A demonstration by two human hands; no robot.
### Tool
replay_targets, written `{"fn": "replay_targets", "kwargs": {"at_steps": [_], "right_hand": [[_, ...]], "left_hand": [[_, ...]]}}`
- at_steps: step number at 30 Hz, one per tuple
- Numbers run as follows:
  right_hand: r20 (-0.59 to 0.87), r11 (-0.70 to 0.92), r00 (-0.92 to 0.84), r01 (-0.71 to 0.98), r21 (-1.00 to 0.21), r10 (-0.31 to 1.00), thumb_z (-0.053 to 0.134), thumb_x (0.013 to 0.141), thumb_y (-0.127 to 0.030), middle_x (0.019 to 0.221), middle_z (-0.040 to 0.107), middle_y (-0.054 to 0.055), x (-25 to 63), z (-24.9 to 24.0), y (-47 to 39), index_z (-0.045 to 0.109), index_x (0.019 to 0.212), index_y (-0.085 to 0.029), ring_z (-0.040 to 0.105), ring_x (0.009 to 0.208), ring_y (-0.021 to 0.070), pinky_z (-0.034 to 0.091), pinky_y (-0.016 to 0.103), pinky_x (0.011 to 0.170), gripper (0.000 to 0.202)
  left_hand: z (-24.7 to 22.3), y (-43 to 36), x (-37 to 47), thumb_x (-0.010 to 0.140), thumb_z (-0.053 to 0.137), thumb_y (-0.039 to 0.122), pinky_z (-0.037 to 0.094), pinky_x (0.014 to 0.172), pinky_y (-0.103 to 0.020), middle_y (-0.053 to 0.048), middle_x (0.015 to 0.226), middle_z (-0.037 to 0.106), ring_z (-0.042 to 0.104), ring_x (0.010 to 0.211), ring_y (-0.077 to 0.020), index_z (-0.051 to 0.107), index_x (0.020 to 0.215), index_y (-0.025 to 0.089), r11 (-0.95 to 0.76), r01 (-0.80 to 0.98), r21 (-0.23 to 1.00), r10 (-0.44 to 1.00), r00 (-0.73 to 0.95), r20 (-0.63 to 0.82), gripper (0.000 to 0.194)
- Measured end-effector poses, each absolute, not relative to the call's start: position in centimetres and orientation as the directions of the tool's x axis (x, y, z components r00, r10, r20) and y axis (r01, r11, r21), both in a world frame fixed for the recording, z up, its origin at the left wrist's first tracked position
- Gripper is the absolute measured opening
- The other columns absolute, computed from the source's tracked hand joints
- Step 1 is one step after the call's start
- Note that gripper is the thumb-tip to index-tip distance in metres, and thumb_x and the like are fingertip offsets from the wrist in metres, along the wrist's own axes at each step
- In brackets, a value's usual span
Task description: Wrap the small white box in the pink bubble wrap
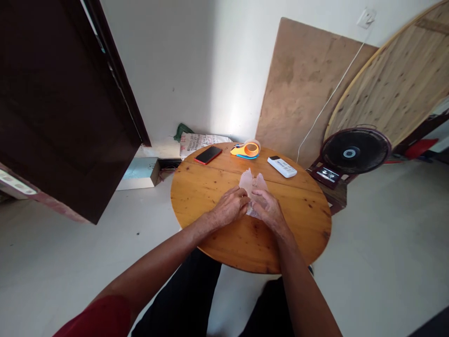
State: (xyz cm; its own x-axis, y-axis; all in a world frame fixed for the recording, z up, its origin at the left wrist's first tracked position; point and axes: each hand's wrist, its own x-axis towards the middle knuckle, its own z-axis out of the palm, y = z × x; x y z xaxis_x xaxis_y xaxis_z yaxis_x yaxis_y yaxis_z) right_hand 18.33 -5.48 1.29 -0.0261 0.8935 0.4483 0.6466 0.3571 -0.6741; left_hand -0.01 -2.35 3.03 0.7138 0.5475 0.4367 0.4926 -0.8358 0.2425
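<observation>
A thin, whitish, see-through plastic bag lies crumpled on the round wooden table, its two handle-like ends pointing to the far side. My left hand is closed on the bag's left edge, fingers curled under. From the right, my right hand grips the same bag with thumb and fingers bent over it. Both hands are close together near the table's middle, and the fingers partly cover the bag.
Behind the bag lie a phone with a red edge, an orange and blue tape dispenser and a white power bank-like box. A printed sack lies beyond the table. A black fan stands at right; a dark door at left.
</observation>
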Motion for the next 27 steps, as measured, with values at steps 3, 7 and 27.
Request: {"fn": "replay_targets", "kwargs": {"at_steps": [3, 7, 27], "right_hand": [[0.376, 0.312, -0.001, 0.560, -0.767, 0.926, 0.059, 0.078, -0.031, 0.107, 0.069, 0.009, 19.1, 0.7, -5.1, 0.061, 0.111, -0.021, 0.064, 0.098, 0.0244, 0.052, 0.037, 0.082, 0.034], [0.269, 0.183, 0.077, 0.552, -0.814, 0.960, 0.063, 0.074, -0.034, 0.092, 0.071, 0.007, 20.6, 0.7, -5.0, 0.063, 0.108, -0.020, 0.066, 0.082, 0.0226, 0.053, 0.034, 0.069, 0.037], [0.143, -0.155, 0.376, 0.658, -0.737, 0.916, 0.054, 0.065, -0.037, 0.057, 0.056, -0.002, 19.8, 1.5, -7.3, 0.059, 0.064, -0.018, 0.050, 0.054, 0.0138, 0.036, 0.024, 0.052, 0.019]], "left_hand": [[3.1, -2.3, 0.0, 0.089, 0.044, 0.019, 0.043, 0.086, -0.029, -0.007, 0.100, 0.062, 0.052, 0.093, -0.0185, 0.068, 0.086, 0.017, -0.841, 0.502, 0.201, 0.537, 0.734, 0.416, 0.024], [3.2, -2.1, 0.1, 0.090, 0.044, 0.020, 0.042, 0.086, -0.031, -0.008, 0.096, 0.062, 0.050, 0.092, -0.0194, 0.066, 0.083, 0.015, -0.859, 0.497, 0.124, 0.505, 0.777, 0.376, 0.023], [3.8, -1.9, 0.0, 0.089, 0.046, 0.018, 0.042, 0.083, -0.033, -0.006, 0.089, 0.065, 0.049, 0.083, -0.0193, 0.062, 0.077, 0.015, -0.901, 0.425, 0.090, 0.427, 0.831, 0.355, 0.021]]}}
